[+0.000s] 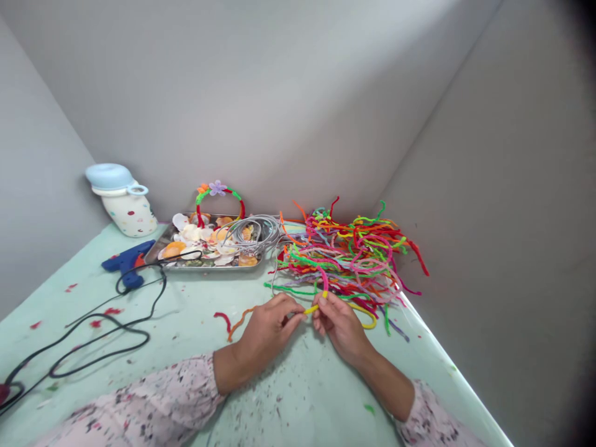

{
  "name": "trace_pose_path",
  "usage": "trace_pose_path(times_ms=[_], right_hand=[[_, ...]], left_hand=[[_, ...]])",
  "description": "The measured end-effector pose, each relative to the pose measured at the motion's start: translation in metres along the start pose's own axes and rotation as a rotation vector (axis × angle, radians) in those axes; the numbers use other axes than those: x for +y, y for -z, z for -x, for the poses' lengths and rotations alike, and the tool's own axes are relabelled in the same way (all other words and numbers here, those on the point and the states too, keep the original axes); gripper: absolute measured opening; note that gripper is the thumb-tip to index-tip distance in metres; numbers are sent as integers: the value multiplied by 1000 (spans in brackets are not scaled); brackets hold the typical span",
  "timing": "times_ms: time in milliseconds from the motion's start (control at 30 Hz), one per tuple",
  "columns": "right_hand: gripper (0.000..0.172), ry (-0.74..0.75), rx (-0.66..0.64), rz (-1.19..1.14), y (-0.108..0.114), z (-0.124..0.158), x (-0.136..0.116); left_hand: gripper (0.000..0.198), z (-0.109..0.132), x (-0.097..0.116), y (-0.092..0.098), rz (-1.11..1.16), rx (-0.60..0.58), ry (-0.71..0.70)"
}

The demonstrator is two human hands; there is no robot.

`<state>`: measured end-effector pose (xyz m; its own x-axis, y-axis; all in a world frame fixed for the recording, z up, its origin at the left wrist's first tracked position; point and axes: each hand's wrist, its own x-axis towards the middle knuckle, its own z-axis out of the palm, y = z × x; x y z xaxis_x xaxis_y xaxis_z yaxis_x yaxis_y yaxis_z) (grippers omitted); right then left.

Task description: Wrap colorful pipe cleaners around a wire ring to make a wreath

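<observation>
Between both hands, near the middle of the table, is a yellow pipe cleaner [311, 309]. My left hand [272, 326] pinches its left end, with fingertips closed on it. A short distance to the right, my right hand [342, 326] grips the same piece between thumb and fingers. A pink pipe cleaner [323, 279] rises from the right fingertips; whether it is joined to the yellow one I cannot tell. Behind the right hand shows a yellow loop [370, 318]. An orange pipe cleaner [239, 323] and a short red piece [223, 320] lie left of my left hand.
A big pile of colourful pipe cleaners [344, 254] spreads behind my hands. Left of it, a metal tray [218, 269] holds shells, coiled grey wire [254, 233] and a decorated hoop [242, 208]. A blue glue gun [128, 261], its black cord [144, 329] and a bottle [128, 208] stand farther left.
</observation>
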<state>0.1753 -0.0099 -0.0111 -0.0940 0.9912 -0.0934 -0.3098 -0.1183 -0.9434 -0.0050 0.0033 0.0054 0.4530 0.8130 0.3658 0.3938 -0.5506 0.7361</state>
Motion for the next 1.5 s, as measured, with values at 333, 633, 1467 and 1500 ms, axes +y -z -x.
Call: trace_pose_path(times_ms=[333, 633, 1467, 1500], right_hand=[[29, -54, -47, 17, -1, 1, -3], [18, 382, -121, 532, 0, 20, -36], [22, 546, 61, 1065, 18, 30, -108], [22, 468, 75, 988, 22, 26, -105]], left_hand=[[17, 3, 2, 1, -11, -45, 25], [21, 10, 12, 4, 98, 54, -146], [29, -13, 25, 29, 248, 155, 122], [31, -14, 23, 27, 286, 156, 160]])
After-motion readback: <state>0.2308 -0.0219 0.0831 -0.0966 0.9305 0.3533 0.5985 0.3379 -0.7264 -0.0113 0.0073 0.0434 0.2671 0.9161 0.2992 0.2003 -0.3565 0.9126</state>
